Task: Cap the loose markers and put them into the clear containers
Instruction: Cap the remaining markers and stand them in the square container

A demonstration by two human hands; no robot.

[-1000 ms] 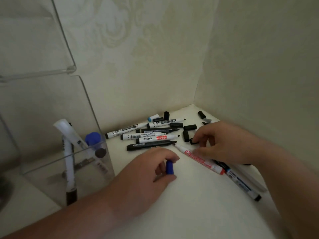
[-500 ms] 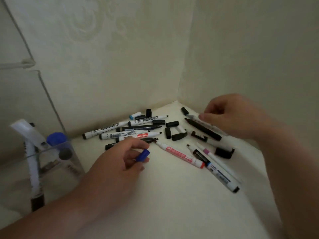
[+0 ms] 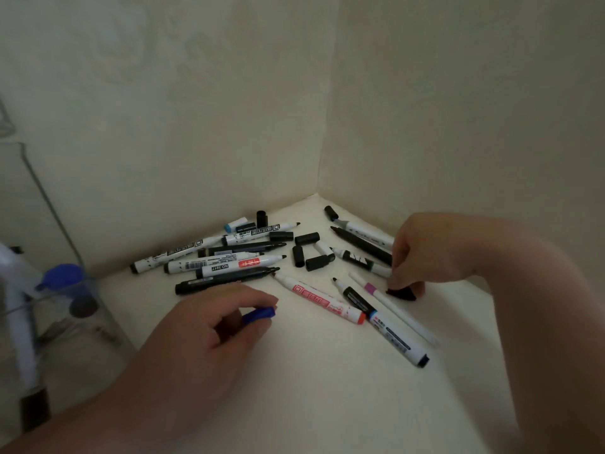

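My left hand (image 3: 209,326) pinches a blue cap (image 3: 258,314) just above the white surface. My right hand (image 3: 422,253) reaches down at the right and its fingertips pinch a black cap (image 3: 402,294) lying on the surface. Between the hands lie a red-labelled marker (image 3: 319,299), a blue-banded marker (image 3: 381,317) and a thin white pen (image 3: 393,306), all uncapped. Several more uncapped markers (image 3: 222,263) and loose black caps (image 3: 307,253) are piled toward the corner. A clear container (image 3: 49,322) at the left edge holds capped markers.
Two cream walls meet in a corner (image 3: 319,194) right behind the pile. Another clear container wall (image 3: 19,149) rises above the lower one at the far left. The white surface (image 3: 311,388) stretches toward me in front of the markers.
My right hand has let go of the black marker it held near the corner and come down onto a black cap. The camera has swung right, and my left hand still holds the blue cap.
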